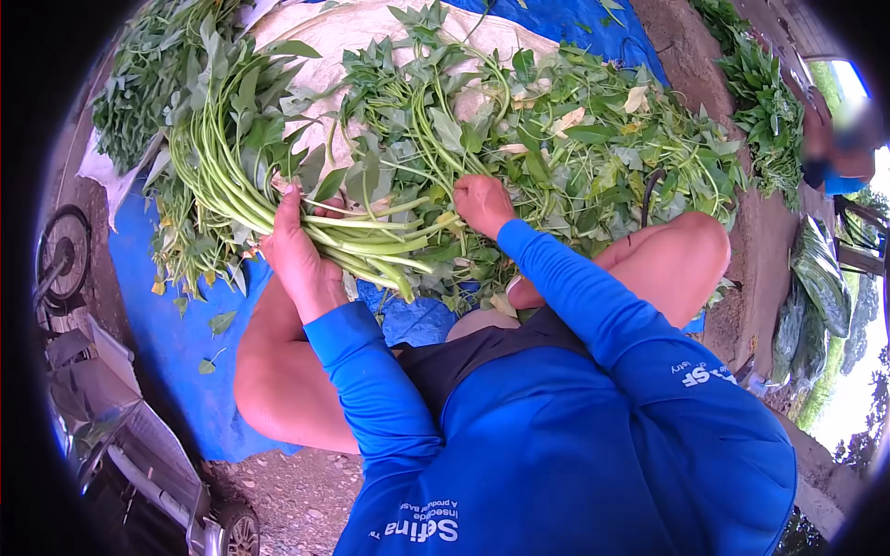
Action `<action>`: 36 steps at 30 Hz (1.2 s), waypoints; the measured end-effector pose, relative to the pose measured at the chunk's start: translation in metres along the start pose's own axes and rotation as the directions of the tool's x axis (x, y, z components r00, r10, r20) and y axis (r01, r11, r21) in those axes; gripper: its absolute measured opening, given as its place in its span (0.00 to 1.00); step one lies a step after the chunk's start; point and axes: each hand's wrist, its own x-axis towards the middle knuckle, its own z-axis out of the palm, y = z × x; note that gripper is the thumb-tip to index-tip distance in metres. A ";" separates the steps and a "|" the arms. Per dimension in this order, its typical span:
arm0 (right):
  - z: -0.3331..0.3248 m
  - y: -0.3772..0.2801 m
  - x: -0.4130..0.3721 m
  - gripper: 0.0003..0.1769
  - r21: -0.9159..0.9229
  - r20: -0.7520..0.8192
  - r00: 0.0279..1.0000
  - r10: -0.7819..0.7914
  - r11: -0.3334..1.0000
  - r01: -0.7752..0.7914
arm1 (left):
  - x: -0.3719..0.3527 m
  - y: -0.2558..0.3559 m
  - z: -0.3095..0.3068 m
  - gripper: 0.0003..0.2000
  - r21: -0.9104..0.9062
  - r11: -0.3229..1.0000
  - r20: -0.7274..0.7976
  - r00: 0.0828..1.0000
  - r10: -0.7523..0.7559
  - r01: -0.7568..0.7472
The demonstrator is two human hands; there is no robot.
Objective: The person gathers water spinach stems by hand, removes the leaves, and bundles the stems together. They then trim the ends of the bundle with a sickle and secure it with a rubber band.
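Observation:
My left hand (301, 252) is wrapped around a thick bunch of long-stemmed leafy greens that look like water spinach (218, 176). The pale cut ends of the bunch point toward my right hand, and its leaves fan out up and to the left. My right hand (484, 204) is closed, its fingertips pinched at the base of some thin green stems (431, 125) rising from the pile; the fingertips are partly hidden. Loose greens (593, 148), some with yellowed leaves, spread in front of my crossed legs.
A pale sack sheet (320, 37) and a blue tarp (158, 306) lie under the greens. More bunches (139, 102) are stacked at the upper left. A wheel (65, 255) and a vehicle (139, 454) stand at left. Another person (839, 153) is at far right.

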 end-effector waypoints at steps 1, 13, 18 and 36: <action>0.018 -0.002 0.008 0.15 0.010 -0.063 0.998 0.019 1.000 -0.019 | -0.005 0.002 0.000 0.10 0.026 1.000 -0.020 1.000 -0.009 0.010; -0.085 -0.051 0.012 0.16 0.552 0.215 0.976 0.011 0.824 -0.131 | 0.006 -0.019 -0.008 0.13 0.081 0.994 0.059 0.995 -0.079 0.075; -0.167 -0.086 -0.033 0.18 0.672 0.200 0.968 -0.151 0.740 -0.024 | 0.002 -0.032 -0.004 0.17 0.117 0.993 0.061 0.997 -0.039 0.032; -0.074 -0.128 -0.066 0.19 0.067 -0.047 0.872 -0.488 0.869 0.490 | -0.041 -0.107 0.029 0.22 -0.089 0.956 0.377 0.898 -0.228 0.280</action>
